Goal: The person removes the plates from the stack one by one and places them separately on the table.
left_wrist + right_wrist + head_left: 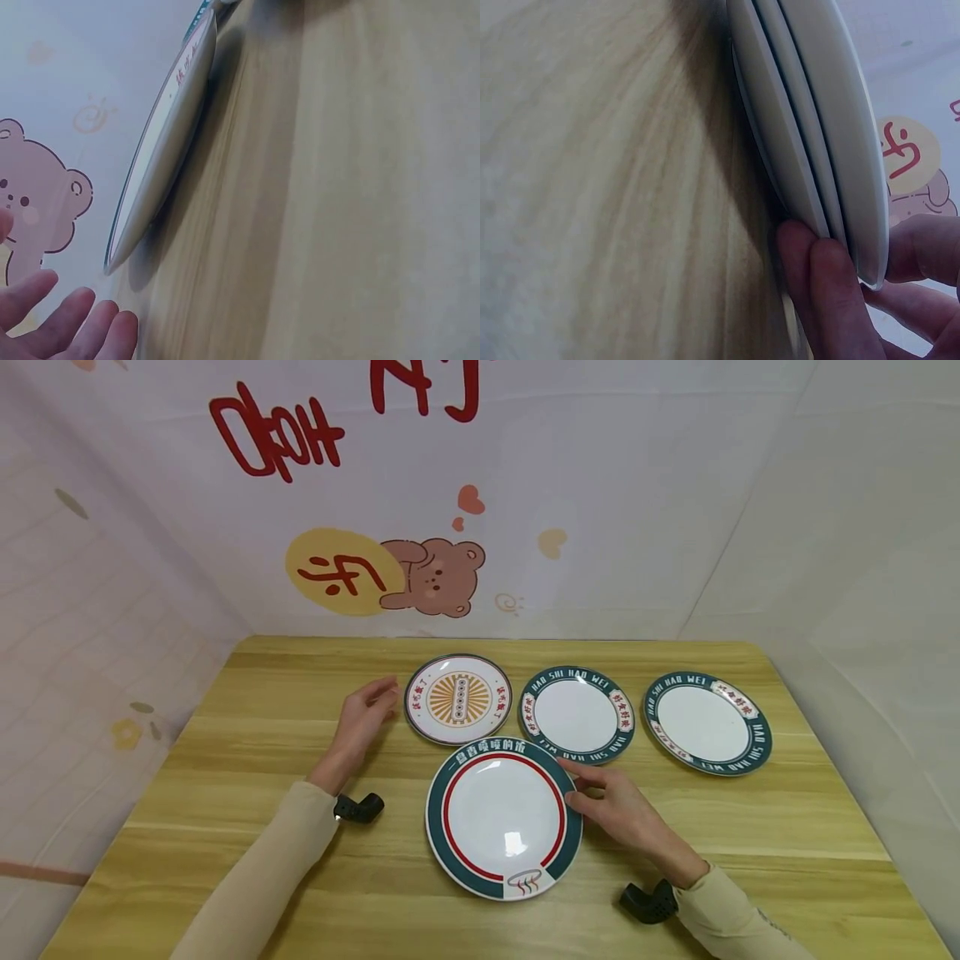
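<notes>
A stack of plates [810, 112] shows in the right wrist view as several pale rims lying close together. Its top plate [504, 814], white with a dark green rim and a red ring, is at the middle front of the table. My right hand [626, 810] holds the stack's right edge, the thumb over the top rim and other fingers against the lower rims. At the back left lies a smaller white plate [459, 699] with an orange sunburst. Just left of it, my left hand [362, 722] hovers with loosely bent fingers, apart from the plate and holding nothing.
Behind the stack lies a green-rimmed plate [577, 714], and a similar plate [708, 724] is farther right. The wooden table [262, 760] meets a printed cloth wall [600, 585] at the back. Black wrist devices are on both arms.
</notes>
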`<state>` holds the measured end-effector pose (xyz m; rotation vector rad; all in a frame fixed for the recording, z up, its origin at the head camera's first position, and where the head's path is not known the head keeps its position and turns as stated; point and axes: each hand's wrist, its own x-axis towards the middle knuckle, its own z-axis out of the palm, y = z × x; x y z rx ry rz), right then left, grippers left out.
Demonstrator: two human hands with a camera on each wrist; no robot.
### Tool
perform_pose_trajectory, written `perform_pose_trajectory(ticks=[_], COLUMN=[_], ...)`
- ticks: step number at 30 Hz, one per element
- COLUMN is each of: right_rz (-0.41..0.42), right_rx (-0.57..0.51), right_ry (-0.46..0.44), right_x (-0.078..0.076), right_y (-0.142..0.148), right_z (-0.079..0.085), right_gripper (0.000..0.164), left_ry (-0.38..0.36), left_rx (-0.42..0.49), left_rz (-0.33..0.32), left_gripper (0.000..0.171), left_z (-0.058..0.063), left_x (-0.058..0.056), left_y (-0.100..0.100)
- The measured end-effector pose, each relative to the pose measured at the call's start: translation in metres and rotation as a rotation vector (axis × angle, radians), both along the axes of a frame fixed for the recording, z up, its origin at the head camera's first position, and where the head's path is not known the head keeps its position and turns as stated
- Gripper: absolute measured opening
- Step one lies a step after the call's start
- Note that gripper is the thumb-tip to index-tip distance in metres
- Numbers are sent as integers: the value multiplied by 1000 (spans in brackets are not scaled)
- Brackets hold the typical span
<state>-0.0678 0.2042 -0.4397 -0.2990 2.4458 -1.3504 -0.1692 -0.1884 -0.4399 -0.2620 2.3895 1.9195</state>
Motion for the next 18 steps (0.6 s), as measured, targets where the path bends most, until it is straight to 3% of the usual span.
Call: perform_pose_trajectory(ticks=[7, 18], right_rz=[7, 13], right_rx=[-7, -23], right_ry=[7, -4], right_x=[0, 0], right_y=[1, 1], right_z=[0, 1], right_gripper=[49, 49], left_ry=[36, 67], left_rx=[103, 145], left_rz=[-28, -179], left_gripper=[57, 54], left_z=[4, 15], left_x=[13, 39], left_y=[-3, -4])
